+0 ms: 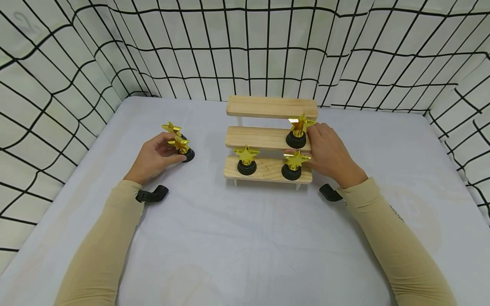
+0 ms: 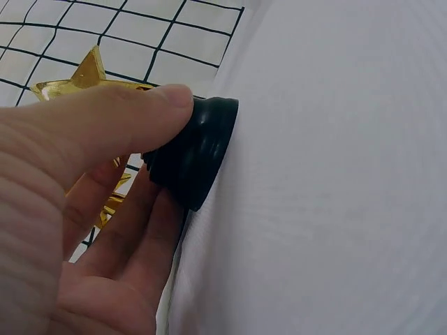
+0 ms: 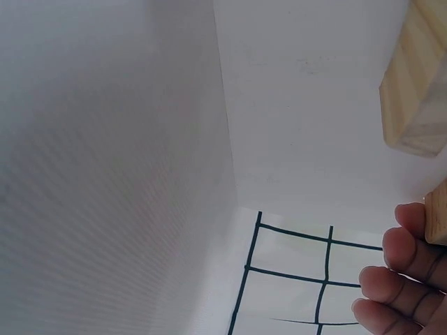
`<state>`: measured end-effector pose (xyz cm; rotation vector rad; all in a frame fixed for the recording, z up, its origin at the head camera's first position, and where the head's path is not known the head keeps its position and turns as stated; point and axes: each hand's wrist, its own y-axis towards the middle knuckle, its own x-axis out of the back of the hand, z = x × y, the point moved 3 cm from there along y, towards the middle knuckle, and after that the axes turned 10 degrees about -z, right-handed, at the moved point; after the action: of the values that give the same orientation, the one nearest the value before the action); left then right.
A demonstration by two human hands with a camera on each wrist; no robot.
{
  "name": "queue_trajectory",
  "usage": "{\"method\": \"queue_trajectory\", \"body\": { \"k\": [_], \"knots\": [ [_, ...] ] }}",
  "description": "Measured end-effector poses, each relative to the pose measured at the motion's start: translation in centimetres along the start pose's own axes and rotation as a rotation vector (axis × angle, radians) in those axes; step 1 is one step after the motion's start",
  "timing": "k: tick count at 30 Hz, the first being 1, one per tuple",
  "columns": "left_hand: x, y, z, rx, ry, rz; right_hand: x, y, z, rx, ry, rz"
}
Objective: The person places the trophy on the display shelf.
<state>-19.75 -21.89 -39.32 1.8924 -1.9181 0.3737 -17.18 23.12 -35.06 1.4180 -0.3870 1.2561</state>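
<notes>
My left hand [image 1: 155,155] pinches a small gold star trophy [image 1: 181,143], thumb on its black base [image 2: 202,146] close over the white cloth. Just behind it stands a second star trophy [image 1: 171,128], partly covered. A three-tier wooden display stand [image 1: 272,106] carries one trophy [image 1: 296,138] at the right of its middle tier. Its bottom tier bears a left trophy [image 1: 246,161] and a right trophy [image 1: 292,165]. My right hand [image 1: 331,148] grips the stand's right end at the middle tier, beside that trophy; curled fingers [image 3: 401,279] show against the wood in the right wrist view.
A white cloth [image 1: 249,238] covers the table under everything. Black wire mesh [image 1: 249,49] walls the back and both sides. Both wrists carry a black strap device, one at the left sleeve [image 1: 152,194] and one at the right sleeve [image 1: 330,192].
</notes>
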Motion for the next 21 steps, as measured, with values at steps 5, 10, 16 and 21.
{"method": "queue_trajectory", "body": {
  "k": [5, 10, 16, 21],
  "knots": [
    [-0.03, 0.02, -0.08, -0.023, 0.017, 0.010, 0.02, -0.01, 0.04, -0.005, 0.004, 0.007],
    [-0.06, 0.01, -0.11, -0.040, 0.029, -0.001, 0.05, 0.01, 0.05, -0.006, 0.005, 0.008],
    [-0.14, -0.07, -0.07, -0.057, 0.043, -0.009, 0.08, -0.03, 0.07, -0.013, 0.001, 0.018],
    [-0.27, -0.07, -0.17, -0.102, 0.023, -0.013, 0.14, -0.08, 0.16, -0.030, -0.011, 0.040]
  ]
}}
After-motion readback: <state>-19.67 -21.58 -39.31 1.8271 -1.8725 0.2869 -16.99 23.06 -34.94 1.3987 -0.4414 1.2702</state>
